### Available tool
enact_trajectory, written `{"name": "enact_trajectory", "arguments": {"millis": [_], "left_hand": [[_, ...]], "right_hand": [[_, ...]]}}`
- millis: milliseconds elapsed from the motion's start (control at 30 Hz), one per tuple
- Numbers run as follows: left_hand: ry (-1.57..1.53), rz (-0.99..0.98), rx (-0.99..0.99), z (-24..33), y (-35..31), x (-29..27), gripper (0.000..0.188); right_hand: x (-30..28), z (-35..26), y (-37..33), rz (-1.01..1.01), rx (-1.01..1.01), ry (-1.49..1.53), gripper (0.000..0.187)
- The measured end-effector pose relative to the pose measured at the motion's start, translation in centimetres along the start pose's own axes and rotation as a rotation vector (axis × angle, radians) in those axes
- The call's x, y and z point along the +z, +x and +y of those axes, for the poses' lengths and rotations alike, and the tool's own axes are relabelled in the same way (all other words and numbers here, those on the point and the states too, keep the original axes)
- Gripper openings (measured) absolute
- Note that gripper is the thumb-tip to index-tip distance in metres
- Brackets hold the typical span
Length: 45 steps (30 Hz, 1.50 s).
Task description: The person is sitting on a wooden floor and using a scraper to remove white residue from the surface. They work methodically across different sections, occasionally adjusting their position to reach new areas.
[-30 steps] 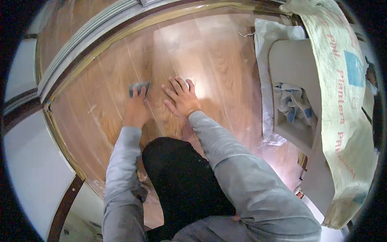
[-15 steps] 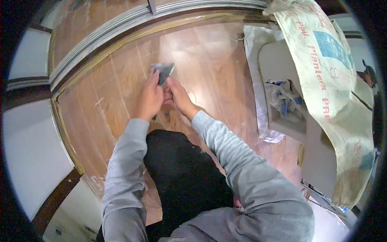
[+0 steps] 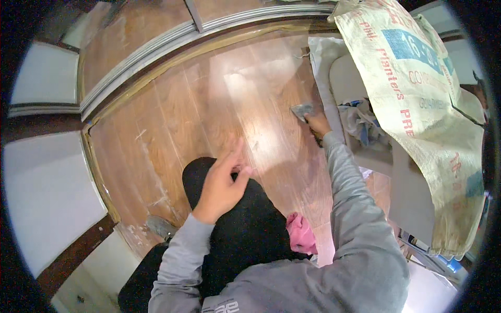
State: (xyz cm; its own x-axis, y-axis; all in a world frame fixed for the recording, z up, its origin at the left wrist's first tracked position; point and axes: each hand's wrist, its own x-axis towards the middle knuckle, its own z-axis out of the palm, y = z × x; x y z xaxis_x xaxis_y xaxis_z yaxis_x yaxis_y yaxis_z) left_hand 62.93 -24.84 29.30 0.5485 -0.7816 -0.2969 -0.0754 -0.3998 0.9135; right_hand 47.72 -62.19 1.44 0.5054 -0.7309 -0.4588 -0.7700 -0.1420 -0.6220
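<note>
My right hand (image 3: pixel 318 124) is stretched out to the right, its fingers wrapped round the handle of a putty knife (image 3: pixel 301 110). The wide grey blade points left and lies at or just above the wood-plank floor (image 3: pixel 193 104); whether it touches cannot be told. My left hand (image 3: pixel 224 182) hovers over my dark-clad knee with nothing in it. Its fingers are apart and slightly blurred. Pale smears mark the planks on the left side.
A printed woven sack (image 3: pixel 402 78) drapes over a pale cabinet at right, beside crumpled wrapping (image 3: pixel 360 122). A pink cloth (image 3: pixel 301 233) lies by my leg. Sliding-door tracks (image 3: pixel 141 55) edge the floor at the back, white panels (image 3: pixel 52 182) at left. A shoe (image 3: pixel 160 227) shows lower left.
Both hands were together at the putty knife's blade. My right hand has carried the knife to the right; my left has let go and drawn back toward my knee.
</note>
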Motion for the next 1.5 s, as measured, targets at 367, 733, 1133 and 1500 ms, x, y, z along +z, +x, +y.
{"name": "enact_trajectory", "arguments": {"millis": [367,733,1133,1500], "left_hand": [[0.225,0.305,-0.255,5.3,-12.3,-12.1,0.057],[0.248,0.53,-0.596,1.6,-22.6,-15.6,0.053],[0.407,0.441,-0.463,0.7,-21.9,-15.2,0.048],[0.377,0.507,-0.523,1.7,-23.6,-15.5,0.049]], "right_hand": [[-2.1,-3.0,3.3,0.048,-0.174,-0.666,0.061],[-0.9,-6.0,8.4,0.002,-0.342,-0.599,0.063],[-1.1,-6.9,7.4,-0.078,-0.27,-0.796,0.055],[0.1,-1.4,-0.9,-0.093,-0.309,-0.786,0.047]]}}
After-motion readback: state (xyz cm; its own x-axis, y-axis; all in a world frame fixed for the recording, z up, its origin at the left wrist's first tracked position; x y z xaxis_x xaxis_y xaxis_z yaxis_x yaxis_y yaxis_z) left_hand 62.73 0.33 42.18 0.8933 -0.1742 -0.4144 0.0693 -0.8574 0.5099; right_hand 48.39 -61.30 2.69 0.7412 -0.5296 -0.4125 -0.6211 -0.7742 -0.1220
